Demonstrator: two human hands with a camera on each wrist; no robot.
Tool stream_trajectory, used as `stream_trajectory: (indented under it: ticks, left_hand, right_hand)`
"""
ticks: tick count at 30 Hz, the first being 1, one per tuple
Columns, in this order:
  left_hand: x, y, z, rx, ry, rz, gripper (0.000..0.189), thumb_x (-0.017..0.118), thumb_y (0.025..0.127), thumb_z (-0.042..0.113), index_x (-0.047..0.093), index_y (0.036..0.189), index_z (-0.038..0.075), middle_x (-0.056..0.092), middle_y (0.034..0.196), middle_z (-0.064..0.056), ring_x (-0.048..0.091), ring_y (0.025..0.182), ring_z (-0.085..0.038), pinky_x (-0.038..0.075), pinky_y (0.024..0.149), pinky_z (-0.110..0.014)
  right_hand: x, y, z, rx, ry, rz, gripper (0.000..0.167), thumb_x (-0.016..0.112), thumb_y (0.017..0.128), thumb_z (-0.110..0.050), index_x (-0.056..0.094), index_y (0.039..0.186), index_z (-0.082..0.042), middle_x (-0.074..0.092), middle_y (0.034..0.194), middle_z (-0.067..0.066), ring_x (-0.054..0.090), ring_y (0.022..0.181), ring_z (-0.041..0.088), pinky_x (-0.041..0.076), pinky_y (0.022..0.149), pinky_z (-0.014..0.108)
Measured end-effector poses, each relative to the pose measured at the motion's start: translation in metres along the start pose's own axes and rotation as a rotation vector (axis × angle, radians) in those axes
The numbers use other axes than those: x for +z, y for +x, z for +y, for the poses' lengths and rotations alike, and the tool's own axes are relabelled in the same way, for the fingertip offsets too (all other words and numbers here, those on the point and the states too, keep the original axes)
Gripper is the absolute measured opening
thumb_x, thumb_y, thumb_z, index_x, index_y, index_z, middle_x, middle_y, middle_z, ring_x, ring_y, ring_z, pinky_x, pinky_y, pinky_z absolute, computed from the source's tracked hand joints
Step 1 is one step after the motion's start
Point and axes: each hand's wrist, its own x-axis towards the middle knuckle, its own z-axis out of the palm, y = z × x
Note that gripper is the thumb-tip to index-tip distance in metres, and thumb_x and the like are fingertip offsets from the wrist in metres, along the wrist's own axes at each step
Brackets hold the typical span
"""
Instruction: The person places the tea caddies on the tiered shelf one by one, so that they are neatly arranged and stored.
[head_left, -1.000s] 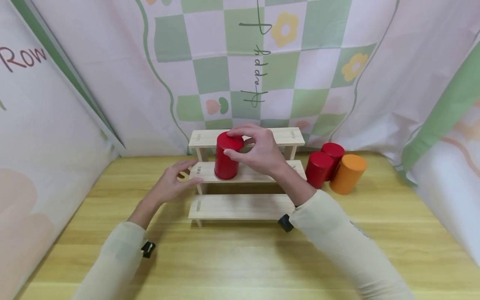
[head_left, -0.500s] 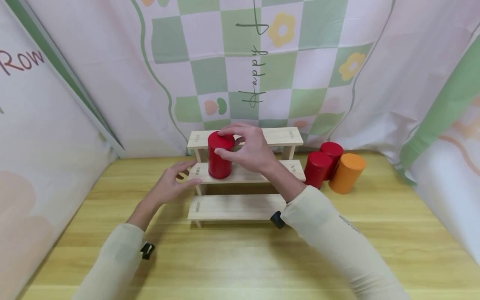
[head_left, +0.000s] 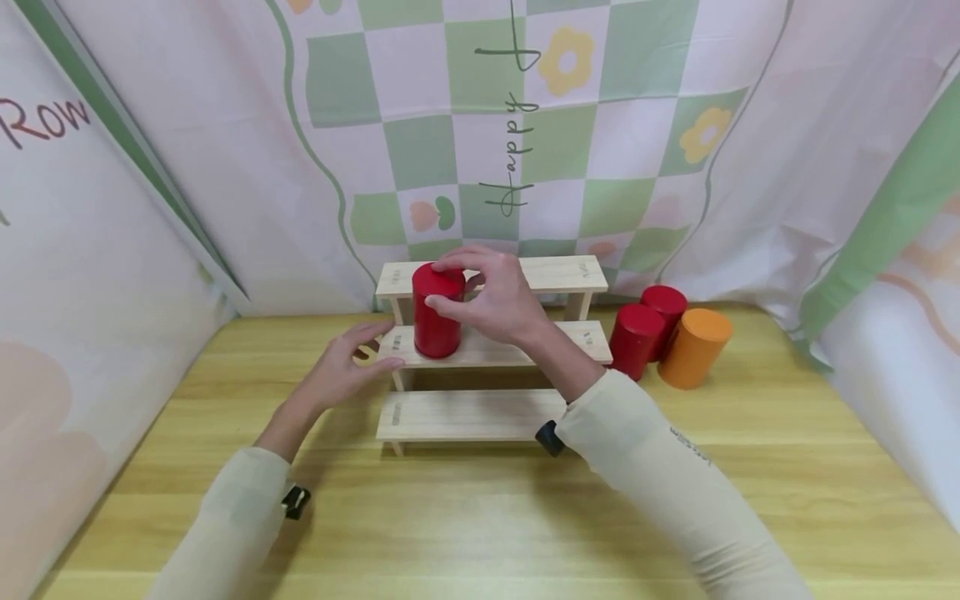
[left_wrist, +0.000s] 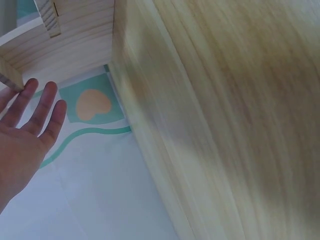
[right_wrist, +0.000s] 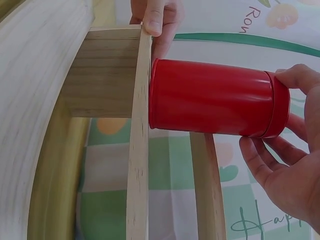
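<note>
My right hand holds a red cylindrical canister by its lid, thumb on the near side and fingers behind. The canister stands upright, its base against the left part of the middle board of a three-step wooden display stand. In the right wrist view the lid seam of the canister shows near my fingertips. My left hand holds the left end of that middle board between thumb and fingers. Seen from the left wrist, the other fingers of the left hand are spread and fairly straight.
Two more red canisters and an orange canister stand upright close together on the wood-grain table, right of the stand. A patterned cloth hangs directly behind, with more cloth on both sides.
My right hand has moved the red canister leftward along the middle board, mostly in the first half second and slightly since. The left hand stays at the board's end.
</note>
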Motion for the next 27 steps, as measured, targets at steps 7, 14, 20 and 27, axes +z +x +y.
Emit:
stream_trajectory:
  ticks: [7,14,20,27]
  left_hand:
    - [0.0015,-0.0006,-0.0005,0.014,0.000,0.007,0.064,0.075,0.097,0.025,0.051,0.151,0.001,0.054,0.151,-0.020,0.058,0.115,-0.035,0.052,0.095,-0.055]
    - [0.0020,0.0002,0.0012,0.002,-0.004,0.004,0.065,0.075,0.097,0.026,0.051,0.152,0.002,0.054,0.151,-0.018,0.058,0.115,-0.035,0.052,0.096,-0.056]
    - [0.0021,-0.0001,0.0012,0.011,-0.001,0.010,0.064,0.074,0.097,0.025,0.051,0.151,0.001,0.054,0.151,-0.019,0.058,0.115,-0.036,0.052,0.096,-0.057]
    - [0.0010,-0.0008,0.0000,-0.003,0.014,0.003,0.063,0.073,0.098,0.026,0.051,0.152,0.001,0.054,0.151,-0.019,0.057,0.116,-0.035,0.052,0.096,-0.054]
  right_hand:
    - [0.0025,0.0036,0.0011,0.040,0.021,-0.021,0.039,0.082,0.089,-0.017,0.074,0.125,-0.003,0.068,0.125,0.008,0.061,0.108,0.021,0.060,0.085,0.038]
    - [0.0071,0.0052,0.0000,0.039,-0.013,-0.065,0.043,0.080,0.089,-0.017,0.071,0.129,-0.003,0.066,0.131,0.010,0.061,0.112,0.023,0.060,0.086,0.040]
    - [0.0081,0.0049,-0.0008,0.027,-0.026,-0.079,0.044,0.079,0.090,-0.017,0.070,0.131,-0.003,0.065,0.134,0.011,0.060,0.113,0.023,0.060,0.085,0.036]
    - [0.0066,0.0053,0.0010,0.028,0.027,-0.093,0.042,0.079,0.091,-0.015,0.070,0.130,-0.003,0.065,0.132,0.011,0.061,0.112,0.023,0.060,0.084,0.035]
